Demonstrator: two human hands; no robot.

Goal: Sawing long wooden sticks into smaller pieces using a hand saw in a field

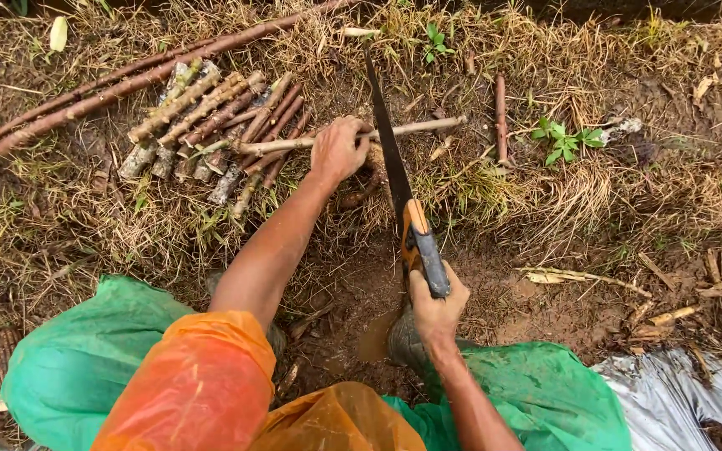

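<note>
Stick, thin, pale and stripped-looking, lies crosswise on the muddy, grass-littered ground, and everything else can be placed from it. The left hand is clenched around the stick near its middle and presses it down, apparently so that it will not roll or jump under the blade. Just to the right of that grip, a hand saw crosses the stick almost at a right angle, its dark blade resting on the wood with the tip pointing away from the person. The right hand is wrapped tightly around the saw's orange and black handle, on the near side of the stick, an arm's line that suits pushing and pulling straight along the blade.

Left of the stick, a pile of short cut sticks lies side by side, all of similar length, their ends roughly lined up. Beyond that pile, long reddish branches stretch across the dry grass. Right of the stick, a small reddish piece lies alone, next to a green seedling. Nearer than the stick, the person's knees show in green plastic trousers with orange sleeves, and a grey sheet lies at the near right.
</note>
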